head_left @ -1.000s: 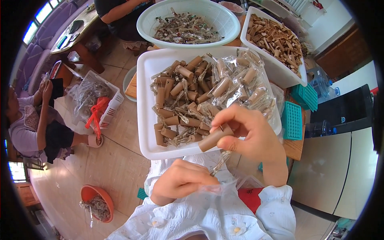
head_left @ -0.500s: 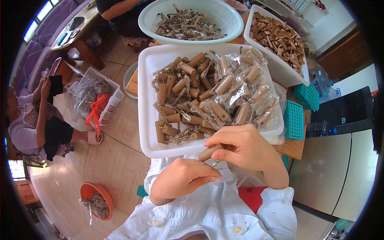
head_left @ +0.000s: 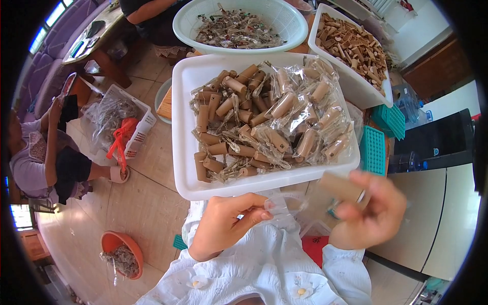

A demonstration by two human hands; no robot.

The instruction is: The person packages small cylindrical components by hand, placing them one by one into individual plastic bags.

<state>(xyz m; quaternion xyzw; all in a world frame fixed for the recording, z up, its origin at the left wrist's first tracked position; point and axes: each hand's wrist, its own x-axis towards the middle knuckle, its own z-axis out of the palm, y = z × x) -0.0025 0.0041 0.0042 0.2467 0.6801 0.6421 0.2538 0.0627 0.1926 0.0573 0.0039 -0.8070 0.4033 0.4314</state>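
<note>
My right hand [head_left: 378, 216], blurred by motion, grips a brown cylinder [head_left: 338, 187] between thumb and fingers, off the white tray's near right corner. A silvery spot shows at the cylinder's end near my fingers. In front of the tray, my left hand [head_left: 229, 221] pinches the edge of a clear plastic film [head_left: 280, 207]. That film reaches across toward the right hand; whether it touches the cylinder I cannot tell. Behind both hands stands the white tray [head_left: 180, 127], holding many similar brown cylinders [head_left: 243, 150] with thin cords, several under clear wrapping.
A white colander [head_left: 183, 25] of small wrapped pieces stands behind the tray. Brown offcuts fill another white bin [head_left: 389, 94] at the far right, near green racks [head_left: 373, 150]. On the floor at left are a white basket [head_left: 145, 129] and an orange bucket [head_left: 138, 254]. A person [head_left: 46, 152] sits beyond.
My right hand has swung right, away from the left, carrying the brown cylinder. My left hand has shifted slightly left and up, and clear film now shows between them.
</note>
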